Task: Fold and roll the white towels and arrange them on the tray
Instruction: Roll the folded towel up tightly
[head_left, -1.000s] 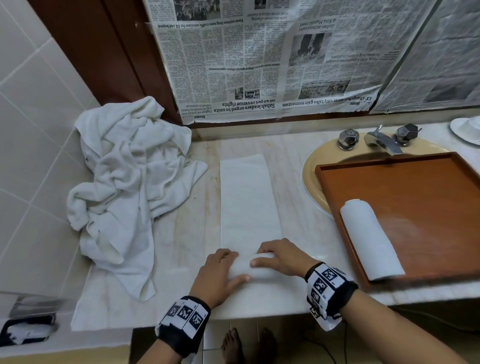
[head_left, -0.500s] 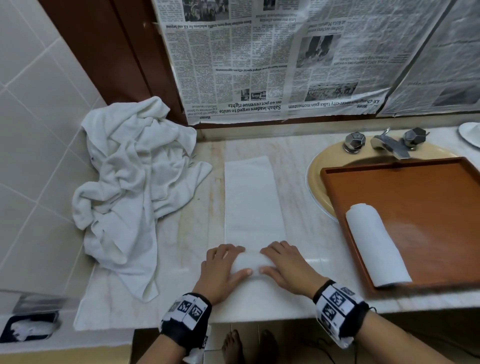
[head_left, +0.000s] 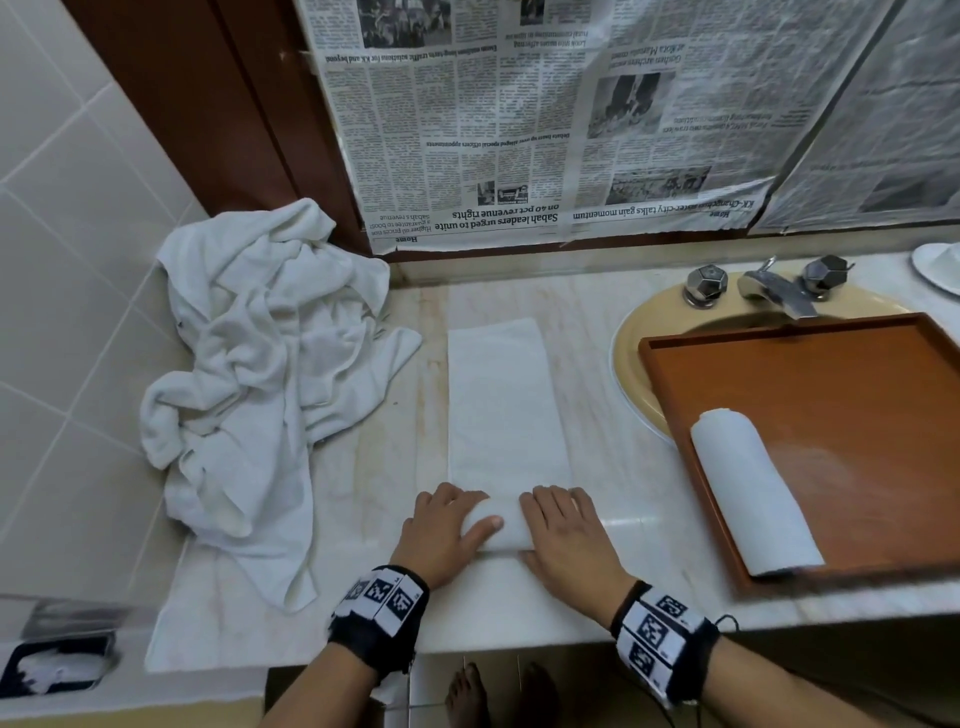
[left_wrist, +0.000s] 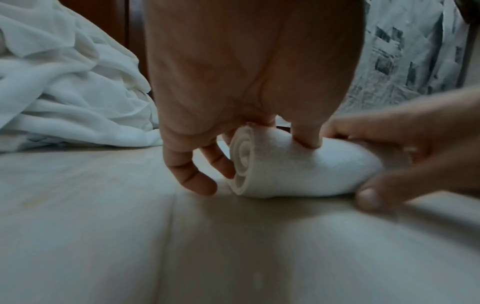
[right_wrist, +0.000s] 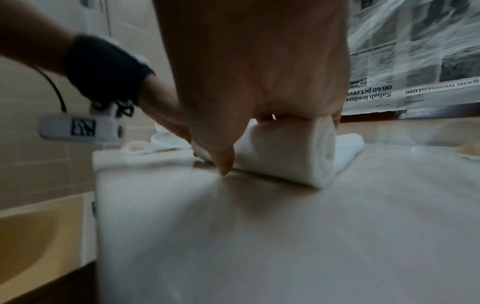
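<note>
Gripping the towel (head_left: 506, 405) roll's ends, both hands near the counter (head_left: 639, 499) edge.

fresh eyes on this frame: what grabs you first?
Both hands at the near edge of the marble counter: the left hand and right hand grip the rolled near end of a folded white towel, whose flat strip runs away toward the wall. Next, the crumpled pile of white towels on the left, and one finished towel roll lying on the wooden tray over the sink, right.
</note>
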